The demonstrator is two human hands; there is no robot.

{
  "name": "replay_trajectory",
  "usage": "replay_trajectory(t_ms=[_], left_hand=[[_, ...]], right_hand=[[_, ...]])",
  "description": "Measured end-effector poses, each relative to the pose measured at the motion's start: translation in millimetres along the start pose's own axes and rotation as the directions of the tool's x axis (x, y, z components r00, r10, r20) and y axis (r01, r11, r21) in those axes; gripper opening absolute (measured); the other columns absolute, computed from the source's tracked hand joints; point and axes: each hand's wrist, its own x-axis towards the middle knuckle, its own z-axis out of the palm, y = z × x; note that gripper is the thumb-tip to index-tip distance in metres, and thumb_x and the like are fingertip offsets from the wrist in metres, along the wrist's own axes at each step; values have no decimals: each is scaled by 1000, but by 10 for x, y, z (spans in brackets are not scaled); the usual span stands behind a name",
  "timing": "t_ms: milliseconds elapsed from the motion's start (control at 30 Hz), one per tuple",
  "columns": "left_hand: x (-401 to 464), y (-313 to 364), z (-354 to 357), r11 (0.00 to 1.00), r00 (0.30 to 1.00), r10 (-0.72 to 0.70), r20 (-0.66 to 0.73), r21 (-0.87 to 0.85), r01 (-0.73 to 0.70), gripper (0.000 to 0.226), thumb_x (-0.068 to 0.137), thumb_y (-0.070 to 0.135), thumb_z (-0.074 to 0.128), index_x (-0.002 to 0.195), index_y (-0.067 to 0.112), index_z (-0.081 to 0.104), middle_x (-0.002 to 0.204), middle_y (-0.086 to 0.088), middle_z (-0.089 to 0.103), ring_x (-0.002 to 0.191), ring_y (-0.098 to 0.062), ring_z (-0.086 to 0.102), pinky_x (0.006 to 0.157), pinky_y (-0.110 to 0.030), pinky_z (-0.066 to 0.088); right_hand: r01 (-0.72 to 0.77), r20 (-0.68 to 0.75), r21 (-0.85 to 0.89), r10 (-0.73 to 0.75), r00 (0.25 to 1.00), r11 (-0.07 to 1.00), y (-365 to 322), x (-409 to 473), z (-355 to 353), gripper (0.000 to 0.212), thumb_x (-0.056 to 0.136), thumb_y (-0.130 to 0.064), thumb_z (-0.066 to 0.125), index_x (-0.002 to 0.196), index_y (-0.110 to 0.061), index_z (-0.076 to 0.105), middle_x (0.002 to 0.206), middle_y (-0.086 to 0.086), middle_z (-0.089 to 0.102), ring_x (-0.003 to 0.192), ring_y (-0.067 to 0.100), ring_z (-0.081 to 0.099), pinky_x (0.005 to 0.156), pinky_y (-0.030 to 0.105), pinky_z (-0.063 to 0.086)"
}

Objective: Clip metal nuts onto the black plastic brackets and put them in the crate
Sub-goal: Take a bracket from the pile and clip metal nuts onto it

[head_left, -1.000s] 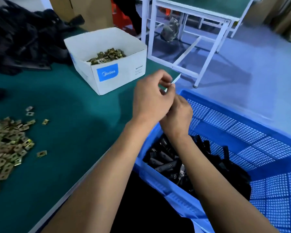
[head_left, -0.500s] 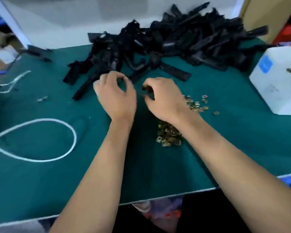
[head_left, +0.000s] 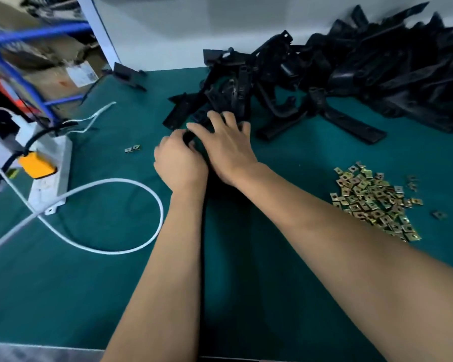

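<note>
I see the left hand (head_left: 179, 163) curled around a black bracket (head_left: 187, 135) beside the bracket pile (head_left: 351, 74); the right hand (head_left: 226, 145) rests flat-fingered on it (clip nuts (head_left: 372, 199) lie well right).

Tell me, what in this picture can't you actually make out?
- Head view: the black bracket under the left hand and right hand is mostly covered; whether a nut is on it is unclear.
- The bracket pile runs off the right edge.
- The boxes top left are motion-blurred.
- The crate is out of frame.
</note>
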Motion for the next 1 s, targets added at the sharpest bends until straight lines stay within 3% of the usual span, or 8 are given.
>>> replay_trajectory(t_ms=[200, 300, 367, 467, 567, 667, 800, 1000], left_hand=[[-10, 120, -254, 884, 950, 179, -256, -383, -270, 30, 88, 13, 72, 117, 11, 75, 109, -1, 75, 102, -17, 69, 94, -21, 47], [-89, 291, -311, 733, 947, 184, -264, -605, -311, 17, 83, 20, 81, 98, 14, 76, 85, 15, 73, 79, 0, 67, 77, -18, 52], [-206, 416, -260, 618, 975, 143, -168, -755, -221, 19, 82, 20, 83, 97, 19, 71, 81, 15, 67, 75, -2, 61, 75, -21, 50], [-445, 586, -88, 492, 943, 272, 194, -870, 37, 20, 91, 23, 76, 110, 27, 69, 98, 5, 68, 95, -13, 63, 88, -42, 55], [-704, 735, 124, 474, 815, 390, 428, -853, 220, 18, 96, 12, 69, 114, 15, 72, 97, -2, 73, 85, -18, 69, 72, -35, 59], [-830, 827, 285, 417, 827, 293, 480, -842, 341, 11, 100, 7, 64, 106, 10, 73, 88, -6, 75, 73, -26, 74, 63, -33, 60], [-772, 889, 406, 215, 781, 214, 586, -808, 548, 8, 105, 12, 57, 104, 7, 62, 91, -9, 77, 84, -32, 77, 73, -40, 62], [-677, 789, 406, 34, 671, 294, 681, -709, 705, 36, 91, -1, 69, 122, 7, 52, 100, -11, 74, 99, -31, 74, 86, -37, 59]], right_hand=[[1, -454, 186, 85, 887, 983, 171, -100, -272, 70, 87, -22, 73, 151, -25, 46, 148, 10, 43, 137, 31, 39, 105, 47, 42], [73, -479, 452, 173, 861, 889, 415, -221, -495, 31, 94, -19, 70, 125, -15, 71, 118, 3, 69, 106, 18, 65, 94, 36, 54], [57, -467, 596, 288, 836, 801, 583, -343, -616, 11, 96, -16, 67, 97, -12, 78, 85, -4, 76, 71, 6, 69, 72, 32, 57], [-12, -358, 753, 424, 832, 658, 885, -563, -740, 15, 97, -16, 65, 85, -15, 75, 66, -4, 73, 49, 5, 64, 49, 21, 49], [-50, -186, 855, 395, 900, 516, 1069, -751, -839, 14, 98, -30, 66, 92, -19, 72, 71, 5, 75, 59, 22, 71, 44, 27, 48], [-74, -82, 941, 435, 897, 329, 1361, -936, -876, 30, 98, -47, 61, 104, -19, 69, 92, 13, 75, 80, 28, 73, 51, 32, 53], [-336, -114, 523, 455, 883, 783, 1792, -1231, -809, 12, 97, -32, 68, 98, -24, 77, 93, -8, 76, 90, 14, 70, 85, 34, 57], [-326, 117, 265, 305, 945, 907, 1824, -1372, -683, 12, 83, -35, 85, 85, -27, 77, 83, -14, 72, 79, 2, 64, 79, 31, 54]])
